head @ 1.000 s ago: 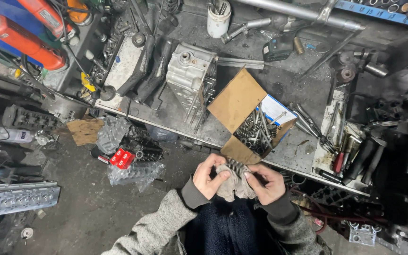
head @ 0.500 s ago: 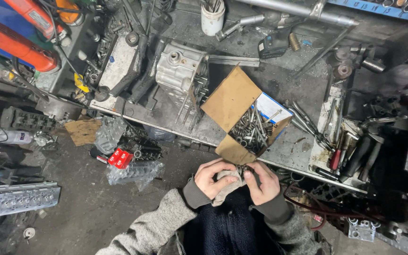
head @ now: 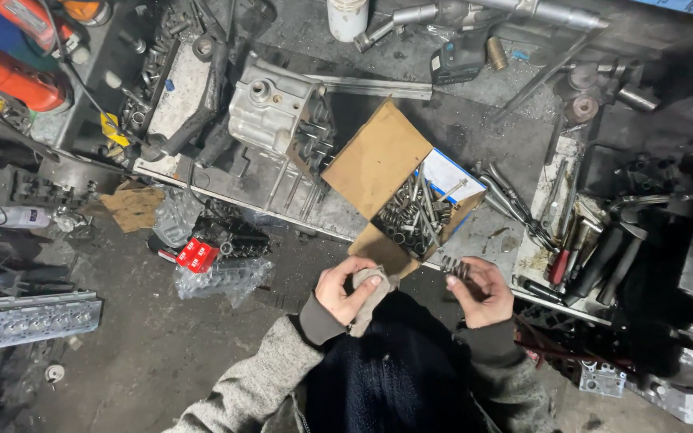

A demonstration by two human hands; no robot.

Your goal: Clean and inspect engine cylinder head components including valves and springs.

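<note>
Grey rag in left hand, spring in right hand

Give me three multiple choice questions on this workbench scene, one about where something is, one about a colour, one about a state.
1. Where is the open cardboard box?
A. On the bench edge, just beyond the hands
B. On the floor by the cylinder head
C. Under the bench

2. What colour is the small packet on the floor?
A. Green
B. Red
C. Yellow

3. How do the hands stand?
A. Both empty
B. Both on one part
C. Apart, each holding something

Answers: 1 A, the box of metal parts sits on the bench in front of the hands. 2 B, it shows red beside the clear plastic wrap. 3 C, the left hand grips a rag and the right hand a small coil spring.
</note>
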